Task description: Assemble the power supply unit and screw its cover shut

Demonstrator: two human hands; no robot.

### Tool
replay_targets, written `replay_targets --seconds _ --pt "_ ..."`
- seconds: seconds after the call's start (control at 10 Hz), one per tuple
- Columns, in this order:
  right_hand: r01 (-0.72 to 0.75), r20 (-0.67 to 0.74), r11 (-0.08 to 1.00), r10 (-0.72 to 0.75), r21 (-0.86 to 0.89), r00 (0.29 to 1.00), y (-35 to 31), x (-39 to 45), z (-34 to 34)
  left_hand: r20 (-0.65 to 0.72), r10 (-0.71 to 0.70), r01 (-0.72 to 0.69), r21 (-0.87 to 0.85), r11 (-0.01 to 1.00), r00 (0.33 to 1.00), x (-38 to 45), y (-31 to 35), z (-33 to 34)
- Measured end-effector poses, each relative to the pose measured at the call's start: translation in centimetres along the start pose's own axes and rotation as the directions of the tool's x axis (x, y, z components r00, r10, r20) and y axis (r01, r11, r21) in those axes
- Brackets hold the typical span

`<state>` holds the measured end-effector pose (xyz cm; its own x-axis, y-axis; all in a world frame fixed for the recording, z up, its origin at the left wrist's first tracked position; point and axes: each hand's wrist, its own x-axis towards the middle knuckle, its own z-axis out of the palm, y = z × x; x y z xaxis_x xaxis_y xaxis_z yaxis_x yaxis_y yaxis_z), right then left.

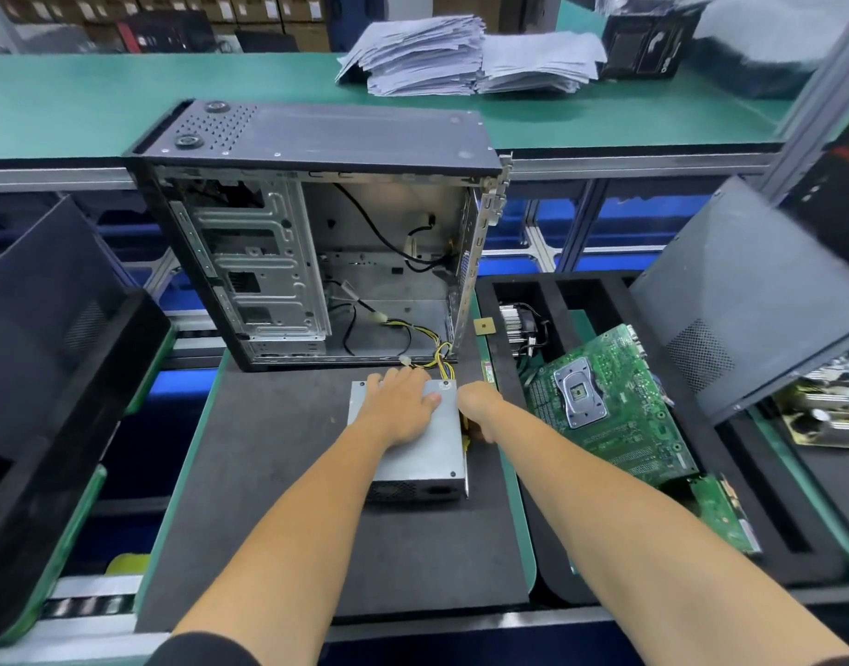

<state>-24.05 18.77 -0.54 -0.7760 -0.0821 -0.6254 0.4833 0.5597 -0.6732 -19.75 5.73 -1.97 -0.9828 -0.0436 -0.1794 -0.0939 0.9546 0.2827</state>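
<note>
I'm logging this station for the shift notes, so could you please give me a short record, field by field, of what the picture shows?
power supply unit: grey metal box lying flat on the dark mat, cover on top
left hand: fingers flat, pressing on the cover
right hand: at the unit's right edge, grip curled round a yellow-handled tool, mostly hidden
wires: yellow and black, running from the unit's far end towards the case
computer case: open, behind the unit
motherboard: green, on the tray to the right
</note>
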Motion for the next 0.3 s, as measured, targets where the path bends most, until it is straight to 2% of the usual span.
replay_targets --seconds 0.1,0.2,0.3 --pt "-0.021 0.018 0.999 0.022 -0.039 1.000 0.3 -0.4 -0.4 0.044 -0.023 0.024 -0.009 1.000 0.999 -0.1 0.2 -0.3" --pt "0.030 0.025 0.998 -0.028 -0.063 0.999 0.2 -0.9 -1.3 -0.036 0.037 -0.038 -0.027 0.999 0.999 -0.6 0.3 -0.6" --pt "0.170 -0.068 0.976 -0.180 -0.136 0.981 1.6 -1.6 -2.5 -0.303 0.053 -0.115 -0.193 0.974 0.951 -3.7 1.0 -0.5"
